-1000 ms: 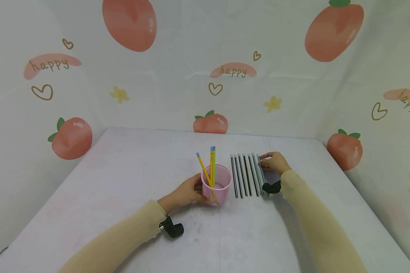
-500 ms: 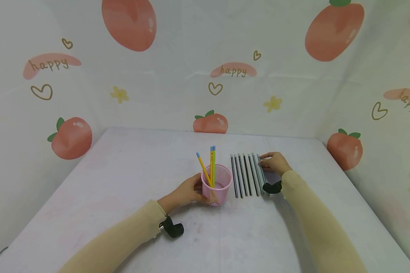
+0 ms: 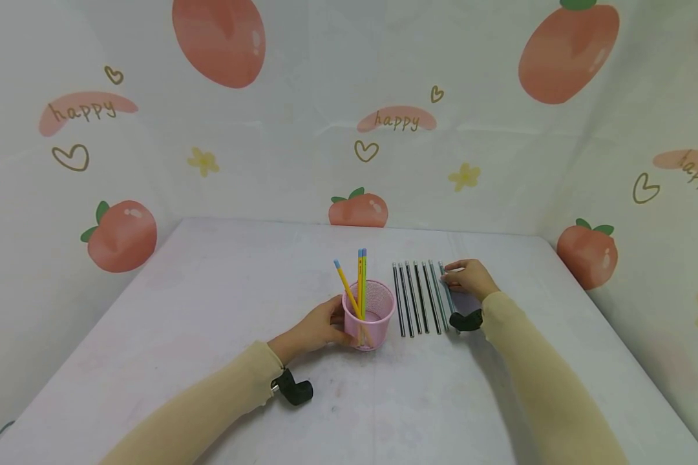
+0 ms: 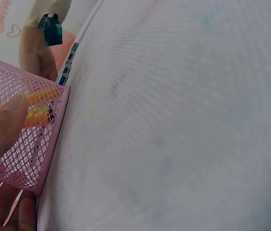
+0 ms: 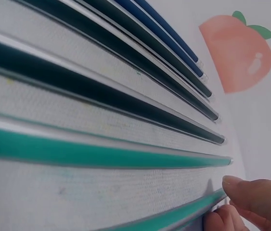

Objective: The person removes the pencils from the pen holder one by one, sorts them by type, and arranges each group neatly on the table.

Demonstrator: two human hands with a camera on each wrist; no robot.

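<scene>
My left hand [image 3: 316, 330] grips a pink mesh pencil cup [image 3: 379, 329] from its left side; the left wrist view has the thumb on the mesh and the other fingers beneath. Three pencils [image 3: 363, 278] stand in the cup, yellow and yellow-green with blue ends. To the cup's right, several dark and green pencils [image 3: 417, 297] lie side by side. At the far end of the rightmost one, a green pencil [image 5: 178, 215], my right hand [image 3: 468, 278] pinches it between thumb and fingers. Another green pencil [image 5: 106, 150] lies just left of it.
A white cloth covers the table [image 3: 238, 271]. Behind it hangs a white backdrop [image 3: 302, 129] printted with peaches, hearts and "happy". Black wrist cameras [image 3: 295, 389] sit on both wrists below the sleeves.
My right hand has shifted very slightly to the right, and the far end of the rightmost green pencil with it. The left hand and cup have stayed put.
</scene>
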